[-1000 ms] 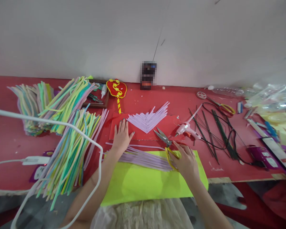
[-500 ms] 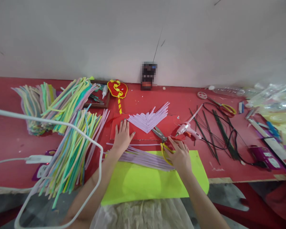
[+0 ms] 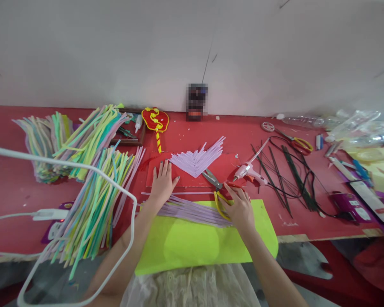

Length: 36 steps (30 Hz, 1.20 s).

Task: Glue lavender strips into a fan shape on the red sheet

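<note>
My left hand [image 3: 161, 182] lies palm down with fingers spread on the left part of a red board [image 3: 208, 182]. Just beyond its fingertips, lilac pipe cleaners form a V-shaped piece [image 3: 196, 161] on that board. The fingers of my right hand [image 3: 240, 207] rest stretched out over the handles of a pair of scissors [image 3: 214, 181]. Grey blades point toward the V; the handles are yellow and red, partly covered by my hand. Between my wrists, loose lilac pipe cleaners [image 3: 195, 213] lie across a bright green sheet [image 3: 192, 251].
Bundles of coloured pipe cleaners [image 3: 92, 204] fill the left side, with a white cable [image 3: 132, 238] arching in front. A pink glue gun [image 3: 248, 171], dark green stems [image 3: 296, 177] and other scissors [image 3: 302, 145] lie right. Behind stands a red-and-yellow fan shape [image 3: 155, 119] and a blurred dark device [image 3: 196, 102].
The camera view has turned very slightly, so everything sits a little further left. Both hands keep their places on the board and the scissors.
</note>
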### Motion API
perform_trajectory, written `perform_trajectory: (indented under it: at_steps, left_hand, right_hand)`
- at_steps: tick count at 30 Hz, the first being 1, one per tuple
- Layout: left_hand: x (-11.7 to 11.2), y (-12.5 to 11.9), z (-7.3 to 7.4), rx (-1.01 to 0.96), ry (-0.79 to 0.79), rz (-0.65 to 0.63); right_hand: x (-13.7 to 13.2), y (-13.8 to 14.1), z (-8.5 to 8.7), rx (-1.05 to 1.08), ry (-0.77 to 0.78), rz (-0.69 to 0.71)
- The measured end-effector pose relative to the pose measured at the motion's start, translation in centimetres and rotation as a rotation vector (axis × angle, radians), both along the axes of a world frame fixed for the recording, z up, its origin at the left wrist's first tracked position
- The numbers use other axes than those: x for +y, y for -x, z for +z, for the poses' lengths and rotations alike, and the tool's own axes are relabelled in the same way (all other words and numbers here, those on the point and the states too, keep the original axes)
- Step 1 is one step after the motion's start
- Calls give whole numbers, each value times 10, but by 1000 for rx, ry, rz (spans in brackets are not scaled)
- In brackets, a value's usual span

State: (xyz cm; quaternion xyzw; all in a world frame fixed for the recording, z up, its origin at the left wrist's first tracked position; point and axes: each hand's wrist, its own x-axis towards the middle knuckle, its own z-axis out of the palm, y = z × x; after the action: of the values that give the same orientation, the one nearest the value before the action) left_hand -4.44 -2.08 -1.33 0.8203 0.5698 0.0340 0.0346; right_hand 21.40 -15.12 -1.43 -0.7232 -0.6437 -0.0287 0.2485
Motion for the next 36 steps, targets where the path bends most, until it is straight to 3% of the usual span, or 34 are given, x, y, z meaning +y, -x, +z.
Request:
perform_trajectory:
  at_steps: [11,22,28,36]
  left_hand:
    - [1,0,-2,-7,-1,4]
    - [-1,-1,4,-2,26,7]
    - [0,-2,5,-26,37,8]
    - [0,-2,7,1,52,1]
  right_hand:
    - [9,12,-3,2,-47,-10]
    - [-12,-8,1,10,18,101]
    - [-24,-12,1,-27,25,90]
    - [-12,-9,-1,-25,43,99]
